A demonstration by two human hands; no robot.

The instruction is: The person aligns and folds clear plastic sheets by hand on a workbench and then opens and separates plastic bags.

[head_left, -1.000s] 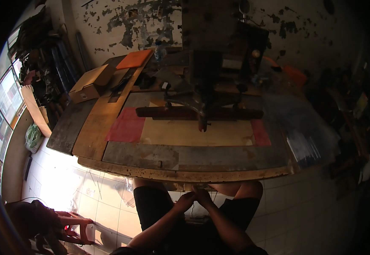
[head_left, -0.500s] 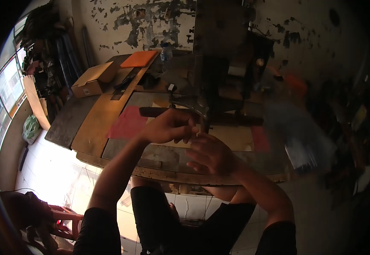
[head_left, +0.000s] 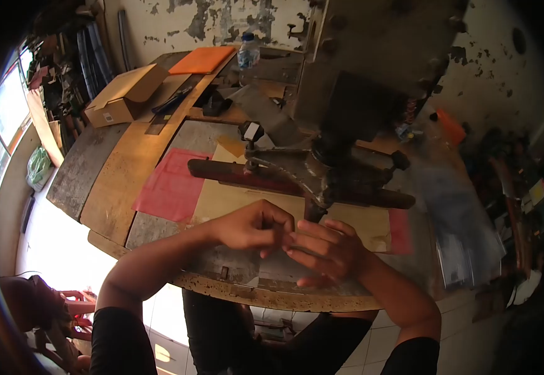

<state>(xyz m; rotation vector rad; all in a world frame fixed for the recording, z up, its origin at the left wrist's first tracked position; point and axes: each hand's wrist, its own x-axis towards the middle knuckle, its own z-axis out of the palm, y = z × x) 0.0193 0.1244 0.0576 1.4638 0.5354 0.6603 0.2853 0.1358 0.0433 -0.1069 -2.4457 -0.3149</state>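
Observation:
My left hand [head_left: 256, 228] is over the front of the work table, its fingers curled and meeting the fingertips of my other hand; whether something small is between them cannot be made out. My right hand [head_left: 328, 253] has its fingers spread, palm turned toward the left one. Behind both hands stands a dark metal press [head_left: 319, 165] with a long horizontal bar. Beneath the bar lie a tan sheet [head_left: 222, 203] and a red sheet [head_left: 173, 184], with another red piece [head_left: 400, 231] at the right end.
An open cardboard box [head_left: 112, 103], an orange pad [head_left: 202, 60] and a water bottle [head_left: 247, 53] stand at the back left. Clear plastic sheets [head_left: 462, 231] lie on the right. Another person's head [head_left: 28, 303] shows at lower left, near a red stool [head_left: 81, 306].
Both hands have risen from between my knees to above the table edge, first clasped, now with the right fingers spread. The view has shifted closer to the table and press.

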